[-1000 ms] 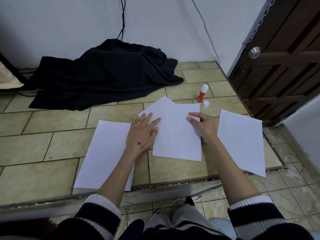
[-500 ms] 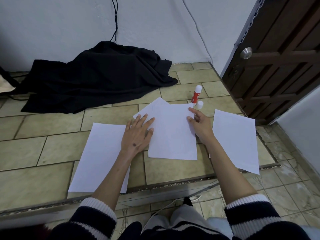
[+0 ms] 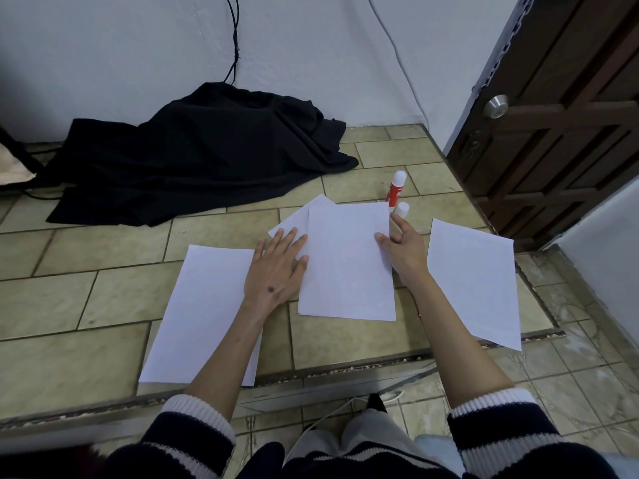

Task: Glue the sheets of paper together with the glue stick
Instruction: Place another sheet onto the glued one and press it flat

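Note:
Several white sheets lie on the tiled floor. A middle sheet (image 3: 347,264) lies on top of another sheet (image 3: 294,219) that sticks out at its upper left. My left hand (image 3: 278,267) rests flat with straight fingers across the left edge of this pair. My right hand (image 3: 403,247) touches the middle sheet's right edge, thumb on the paper and fingers lifted. A red and white glue stick (image 3: 396,188) stands upright just beyond the sheet, its white cap (image 3: 402,209) beside it. A single sheet (image 3: 204,316) lies at the left and another (image 3: 475,278) at the right.
A black cloth (image 3: 193,157) is heaped against the white wall at the back left. A dark wooden door (image 3: 560,115) stands at the right. The tiled platform ends in a step edge (image 3: 311,375) just before my knees.
The view has shifted a little. My right hand's fingers have lifted and point toward the glue cap, while my left hand stays flat on the papers.

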